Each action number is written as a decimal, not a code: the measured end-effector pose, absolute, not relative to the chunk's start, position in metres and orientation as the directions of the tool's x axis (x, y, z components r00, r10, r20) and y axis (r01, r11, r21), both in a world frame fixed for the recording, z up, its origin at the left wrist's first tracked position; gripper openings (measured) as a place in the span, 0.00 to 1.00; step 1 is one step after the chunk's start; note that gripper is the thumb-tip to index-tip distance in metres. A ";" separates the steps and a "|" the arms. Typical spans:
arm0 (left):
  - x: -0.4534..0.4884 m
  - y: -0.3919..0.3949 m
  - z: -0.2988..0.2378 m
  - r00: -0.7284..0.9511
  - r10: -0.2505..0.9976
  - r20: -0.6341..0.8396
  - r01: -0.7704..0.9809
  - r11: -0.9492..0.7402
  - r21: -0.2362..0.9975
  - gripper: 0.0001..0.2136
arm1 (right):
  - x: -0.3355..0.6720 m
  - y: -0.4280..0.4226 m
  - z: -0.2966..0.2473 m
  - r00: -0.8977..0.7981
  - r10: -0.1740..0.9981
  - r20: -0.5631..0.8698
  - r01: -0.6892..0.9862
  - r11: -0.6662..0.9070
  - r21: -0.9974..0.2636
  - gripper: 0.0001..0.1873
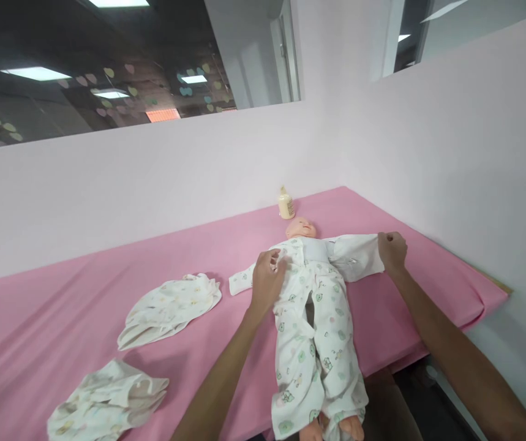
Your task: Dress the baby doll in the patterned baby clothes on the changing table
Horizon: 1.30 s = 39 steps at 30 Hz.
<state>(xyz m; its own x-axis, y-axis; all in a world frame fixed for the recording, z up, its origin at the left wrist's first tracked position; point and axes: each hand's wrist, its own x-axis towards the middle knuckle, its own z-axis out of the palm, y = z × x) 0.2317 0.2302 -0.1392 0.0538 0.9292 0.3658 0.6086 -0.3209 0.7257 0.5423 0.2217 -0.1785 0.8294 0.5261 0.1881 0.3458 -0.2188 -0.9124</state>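
Note:
A baby doll (300, 229) lies on its back on the pink table cover (83, 300), head toward the wall. It wears a white printed shirt and trousers (322, 318). My left hand (267, 278) rests on the doll's chest, fingers curled on the left edge of the shirt. My right hand (392, 250) is closed on the edge of the opened right flap of the shirt (359, 257), holding it out to the right. The doll's bare feet (331, 429) hang at the table's near edge.
Two folded white printed garments lie left of the doll, one at mid table (168, 309) and one at the near edge (106, 401). A small cream bottle (286, 204) stands by the wall behind the doll's head. White walls close the far and right sides.

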 end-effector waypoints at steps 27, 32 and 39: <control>0.155 0.306 -0.176 -0.258 0.951 0.171 0.891 0.166 0.422 0.18 | 0.426 0.232 -0.157 -0.015 0.768 0.641 0.887 0.306 -0.346 0.14; 0.180 0.283 -0.185 -0.102 0.865 0.491 0.939 -0.079 0.334 0.17 | 0.344 0.275 -0.120 -0.550 0.815 0.182 0.816 0.571 -0.091 0.16; 0.197 0.278 -0.193 -0.034 0.930 0.365 0.961 -0.070 0.267 0.12 | 0.305 0.315 -0.135 -0.507 0.860 -0.053 0.861 0.508 0.023 0.19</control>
